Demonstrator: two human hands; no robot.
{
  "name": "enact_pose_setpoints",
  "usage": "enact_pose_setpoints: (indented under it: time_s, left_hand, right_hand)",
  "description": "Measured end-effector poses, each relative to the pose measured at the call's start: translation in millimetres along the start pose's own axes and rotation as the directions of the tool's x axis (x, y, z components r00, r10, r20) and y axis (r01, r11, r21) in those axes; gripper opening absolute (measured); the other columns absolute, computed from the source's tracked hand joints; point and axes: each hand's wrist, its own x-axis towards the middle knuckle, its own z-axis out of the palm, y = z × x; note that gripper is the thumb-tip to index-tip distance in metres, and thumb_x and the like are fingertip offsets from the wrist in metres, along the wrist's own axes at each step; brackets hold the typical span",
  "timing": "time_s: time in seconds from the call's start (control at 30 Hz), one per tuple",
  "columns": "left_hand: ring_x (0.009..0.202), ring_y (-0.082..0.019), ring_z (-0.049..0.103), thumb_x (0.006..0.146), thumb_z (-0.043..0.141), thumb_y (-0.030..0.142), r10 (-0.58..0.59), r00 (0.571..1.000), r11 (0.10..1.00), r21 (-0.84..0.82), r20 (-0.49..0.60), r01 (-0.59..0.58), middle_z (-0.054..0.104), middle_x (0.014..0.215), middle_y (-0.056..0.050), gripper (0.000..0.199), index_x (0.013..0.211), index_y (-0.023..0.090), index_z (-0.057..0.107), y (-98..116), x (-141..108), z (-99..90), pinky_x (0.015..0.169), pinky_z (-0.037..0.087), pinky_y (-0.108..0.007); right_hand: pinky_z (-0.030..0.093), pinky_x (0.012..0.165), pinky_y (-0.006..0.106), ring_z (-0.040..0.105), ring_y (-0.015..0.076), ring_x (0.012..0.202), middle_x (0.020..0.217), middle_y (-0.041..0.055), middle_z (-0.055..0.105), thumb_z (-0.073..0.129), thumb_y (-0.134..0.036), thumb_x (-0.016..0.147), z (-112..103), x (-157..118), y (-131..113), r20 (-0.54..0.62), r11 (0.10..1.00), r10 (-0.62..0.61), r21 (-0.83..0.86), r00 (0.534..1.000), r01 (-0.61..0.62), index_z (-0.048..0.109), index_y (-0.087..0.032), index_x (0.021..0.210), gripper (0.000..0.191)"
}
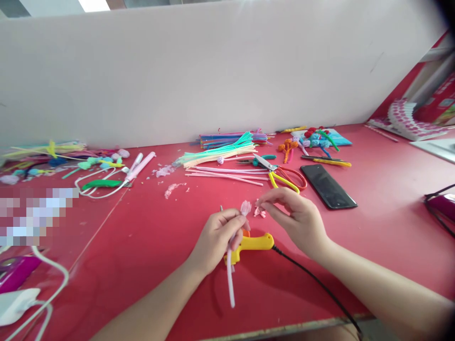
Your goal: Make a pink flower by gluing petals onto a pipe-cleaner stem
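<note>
My left hand (218, 232) is closed around a pink pipe-cleaner flower (245, 207). Its fuzzy pale head pokes up above the fingertips, and the straight stem (231, 284) hangs down below. Just right of the head, my right hand (298, 220) has thumb and forefinger pinched together; whatever is between them is too small to make out. Small pink scraps (261, 213) lie on the table by those fingertips. Under and beside my left hand rests a yellow hot glue gun (258, 242), its front partly hidden, with a black cord (320, 279) running to the table edge.
Yellow-and-red-handled scissors (275, 171), pliers (265, 158) and pink pipe cleaners (223, 175) lie ahead. A black phone (329, 187) is on the right. Bundled pipe cleaners (216, 154) sit against the white partition (199, 71). A pink curling-iron-like tool (142, 166) with white cord is left.
</note>
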Motion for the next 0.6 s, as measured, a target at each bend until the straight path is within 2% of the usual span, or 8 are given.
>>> enact_pose_setpoints:
  time_s: [0.07, 0.13, 0.27, 0.37, 0.47, 0.6]
  left_hand:
    - [0.036, -0.005, 0.032, 0.089, 0.047, 0.033, 0.020, 1.000, 0.998, 0.063, -0.007, -0.020, 0.040, 0.040, 0.007, 0.028, 0.068, 0.016, 0.055, 0.8, -0.2, 1.0, 0.040, 0.026, -0.018]
    - [0.037, -0.005, 0.034, 0.089, 0.046, 0.033, 0.034, 0.999, 0.992, 0.119, -0.010, -0.033, 0.041, 0.041, 0.007, 0.030, 0.064, 0.016, 0.051, 2.0, -0.6, 1.9, 0.041, 0.029, -0.017]
    - [0.037, -0.006, 0.037, 0.089, 0.045, 0.033, 0.035, 0.999, 0.984, 0.177, -0.005, -0.034, 0.040, 0.041, 0.007, 0.034, 0.060, 0.017, 0.045, 3.7, -2.6, 3.4, 0.042, 0.032, -0.018]
    - [0.036, -0.006, 0.038, 0.090, 0.044, 0.034, 0.005, 1.000, 0.981, 0.192, -0.003, -0.004, 0.040, 0.043, 0.007, 0.034, 0.060, 0.018, 0.044, 3.4, -4.5, 4.5, 0.040, 0.033, -0.018]
    - [0.036, -0.006, 0.039, 0.089, 0.045, 0.034, -0.005, 1.000, 0.979, 0.206, -0.008, 0.007, 0.039, 0.043, 0.008, 0.033, 0.061, 0.018, 0.043, 3.4, -5.8, 5.9, 0.040, 0.034, -0.018]
    - [0.036, -0.006, 0.038, 0.089, 0.045, 0.032, -0.002, 1.000, 0.975, 0.221, -0.012, 0.005, 0.039, 0.043, 0.008, 0.031, 0.061, 0.019, 0.044, 4.0, -6.0, 7.1, 0.041, 0.033, -0.019]
  right_hand:
    - [0.052, 0.073, 0.030, 0.064, 0.0142, 0.075, 0.082, 0.0005, 0.067, 0.060, -0.020, 0.085, 1.1, -2.5, -2.8, 0.010, 0.987, 0.066, 0.144, 0.998, -0.067, 0.061, -0.020, 0.088, 0.004]
    - [0.052, 0.074, 0.031, 0.064, 0.0148, 0.077, 0.083, 0.0010, 0.067, 0.060, -0.020, 0.085, 1.7, -3.0, -4.4, 0.045, 0.972, 0.093, 0.212, 0.995, -0.100, 0.062, -0.021, 0.087, 0.003]
    - [0.047, 0.079, 0.030, 0.059, 0.0142, 0.083, 0.087, 0.0008, 0.060, 0.063, -0.019, 0.083, 1.4, 0.0, -5.9, 0.097, 0.982, 0.080, 0.162, 0.992, -0.095, 0.066, -0.021, 0.079, 0.005]
    - [0.046, 0.077, 0.028, 0.057, 0.0128, 0.082, 0.086, -0.0003, 0.054, 0.064, -0.021, 0.082, 1.3, 2.4, -5.5, 0.116, 0.976, 0.133, 0.157, 0.984, -0.151, 0.067, -0.023, 0.079, 0.005]
    - [0.046, 0.077, 0.029, 0.057, 0.0133, 0.083, 0.086, -0.0005, 0.054, 0.063, -0.021, 0.083, 2.2, 2.7, -4.7, 0.143, 0.973, 0.155, 0.151, 0.977, -0.177, 0.068, -0.024, 0.080, 0.006]
    - [0.046, 0.077, 0.030, 0.057, 0.0136, 0.082, 0.085, -0.0004, 0.055, 0.063, -0.019, 0.083, 4.8, 1.1, -4.2, 0.133, 0.986, 0.133, 0.084, 0.982, -0.145, 0.068, -0.024, 0.080, 0.007]
